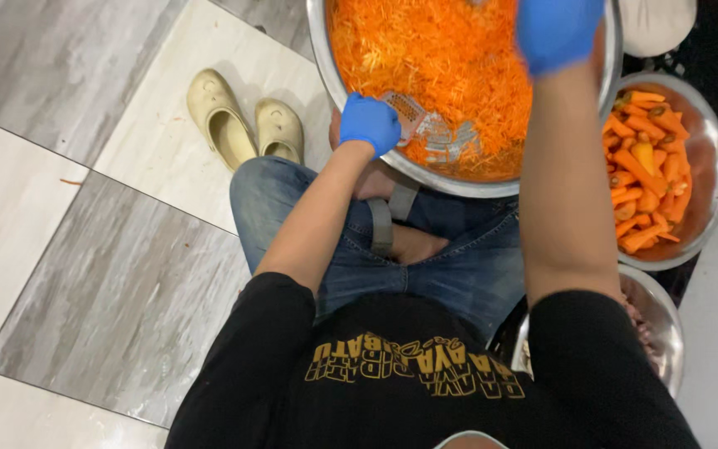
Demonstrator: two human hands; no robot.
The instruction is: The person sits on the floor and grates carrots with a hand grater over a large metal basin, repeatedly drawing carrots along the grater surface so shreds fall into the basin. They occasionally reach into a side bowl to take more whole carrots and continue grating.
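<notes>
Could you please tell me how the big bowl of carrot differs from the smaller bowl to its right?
The big bowl holds finely grated carrot; the smaller bowl holds whole peeled carrots. The big bowl sits in front of the person, with the left hand holding a grater at its rim; the smaller bowl stands untouched. Both are shiny metal.

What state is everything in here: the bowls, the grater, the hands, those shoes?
Large steel bowl: heaped with grated carrot.
Grater: tilted, resting in the large bowl, held by the left hand.
Left hand: blue-gloved, gripping the grater.
Right hand: blue-gloved, raised over the bowl; contents hidden.
Smaller bowl: full of peeled whole carrots.
Third bowl: mostly hidden.
Beige clogs: off, side by side on the floor.
</notes>
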